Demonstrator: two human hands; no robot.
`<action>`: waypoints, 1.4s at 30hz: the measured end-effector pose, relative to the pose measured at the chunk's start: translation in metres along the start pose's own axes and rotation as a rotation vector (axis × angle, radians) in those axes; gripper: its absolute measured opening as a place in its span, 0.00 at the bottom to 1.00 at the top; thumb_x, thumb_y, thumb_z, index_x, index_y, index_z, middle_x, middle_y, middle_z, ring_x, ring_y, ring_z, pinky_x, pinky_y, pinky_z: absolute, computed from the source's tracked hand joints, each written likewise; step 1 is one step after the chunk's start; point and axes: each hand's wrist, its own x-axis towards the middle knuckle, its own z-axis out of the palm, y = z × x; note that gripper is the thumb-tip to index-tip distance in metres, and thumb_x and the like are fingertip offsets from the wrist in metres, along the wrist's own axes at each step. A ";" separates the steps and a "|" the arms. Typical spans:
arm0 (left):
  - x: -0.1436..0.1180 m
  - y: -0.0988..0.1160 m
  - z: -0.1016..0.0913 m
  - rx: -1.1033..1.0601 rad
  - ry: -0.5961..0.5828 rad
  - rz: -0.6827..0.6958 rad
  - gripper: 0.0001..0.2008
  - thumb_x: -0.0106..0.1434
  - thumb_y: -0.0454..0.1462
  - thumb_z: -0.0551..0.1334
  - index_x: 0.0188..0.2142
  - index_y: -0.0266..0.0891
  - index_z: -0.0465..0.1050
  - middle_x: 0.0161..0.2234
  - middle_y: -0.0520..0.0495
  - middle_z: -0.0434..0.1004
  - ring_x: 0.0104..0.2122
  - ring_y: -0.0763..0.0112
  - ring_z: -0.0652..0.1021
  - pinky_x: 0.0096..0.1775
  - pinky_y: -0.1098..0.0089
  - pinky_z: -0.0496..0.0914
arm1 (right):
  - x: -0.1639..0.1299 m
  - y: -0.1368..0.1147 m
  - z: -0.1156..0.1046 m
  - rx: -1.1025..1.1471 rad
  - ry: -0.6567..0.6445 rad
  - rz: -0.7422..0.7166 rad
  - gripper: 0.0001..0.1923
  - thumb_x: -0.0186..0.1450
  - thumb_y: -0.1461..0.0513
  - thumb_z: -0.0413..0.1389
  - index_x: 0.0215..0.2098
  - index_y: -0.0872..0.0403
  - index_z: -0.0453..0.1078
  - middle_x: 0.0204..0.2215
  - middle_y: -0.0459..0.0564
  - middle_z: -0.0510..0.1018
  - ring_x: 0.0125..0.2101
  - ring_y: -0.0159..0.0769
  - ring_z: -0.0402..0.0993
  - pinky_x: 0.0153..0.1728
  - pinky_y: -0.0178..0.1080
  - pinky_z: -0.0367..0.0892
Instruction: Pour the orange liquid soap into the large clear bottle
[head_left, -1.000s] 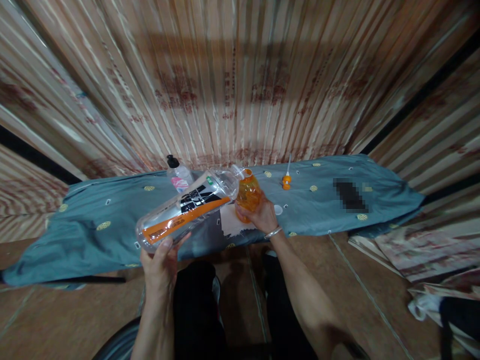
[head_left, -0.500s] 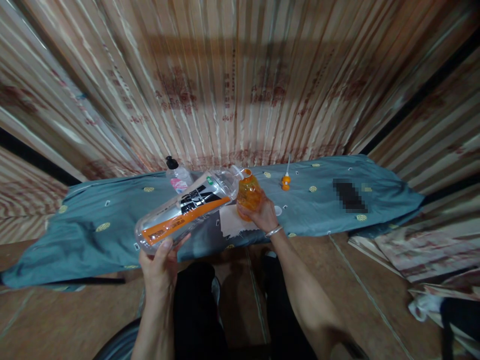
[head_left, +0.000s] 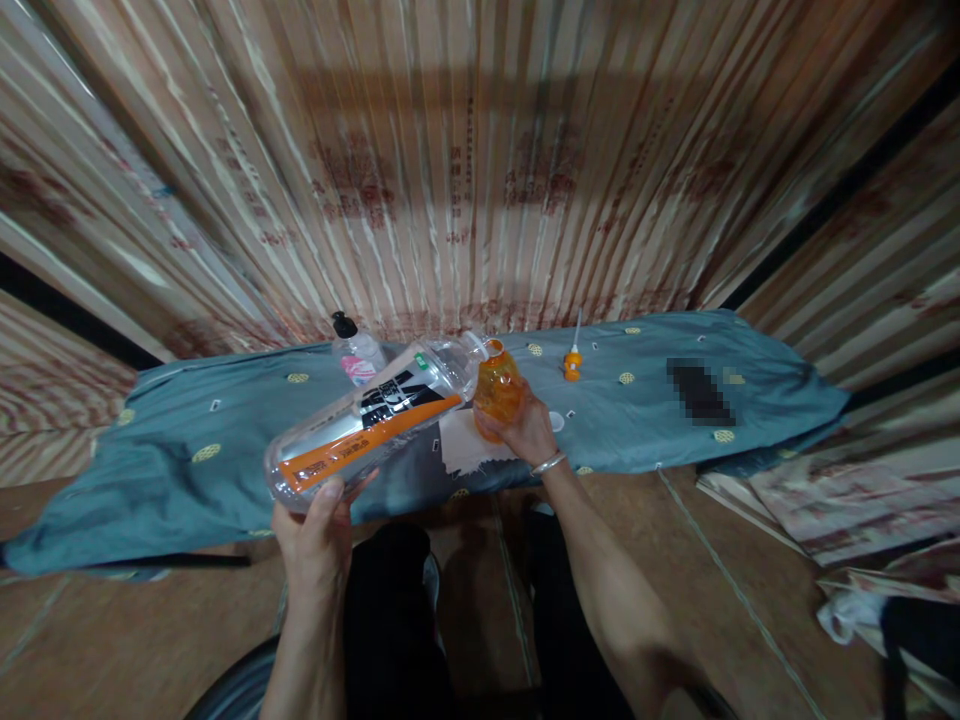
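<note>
My left hand [head_left: 319, 530] is closed round the lower end of a large clear plastic bottle [head_left: 375, 420] with a silver, black and orange label. The bottle lies tilted, its neck pointing up and right to the mouth of a small orange see-through bottle [head_left: 498, 390]. Whether the two mouths touch I cannot tell. My right hand [head_left: 529, 425], with a silver bangle at the wrist, grips the orange bottle, which stands open and nearly upright above a pale cloth [head_left: 469, 450]. Farther right, an orange pump top [head_left: 572, 362] stands with its white tube pointing up.
A clear bottle with a black cap [head_left: 356, 350] stands behind the large bottle. A blurred-out dark rectangle [head_left: 701, 391] lies at the right on the teal cloth-covered bench [head_left: 187, 410]. Striped curtains [head_left: 465, 180] hang close behind and at both sides.
The base of the large bottle has shifted slightly left, with my left hand moving along. My right hand and the orange bottle hold their place.
</note>
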 end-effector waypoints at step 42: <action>-0.003 0.005 0.002 0.088 -0.036 0.038 0.20 0.44 0.43 0.78 0.36 0.41 0.79 0.39 0.45 0.82 0.39 0.59 0.81 0.40 0.57 0.79 | -0.001 0.004 0.001 -0.025 -0.010 0.004 0.31 0.56 0.56 0.70 0.55 0.50 0.66 0.47 0.54 0.84 0.47 0.49 0.83 0.49 0.48 0.78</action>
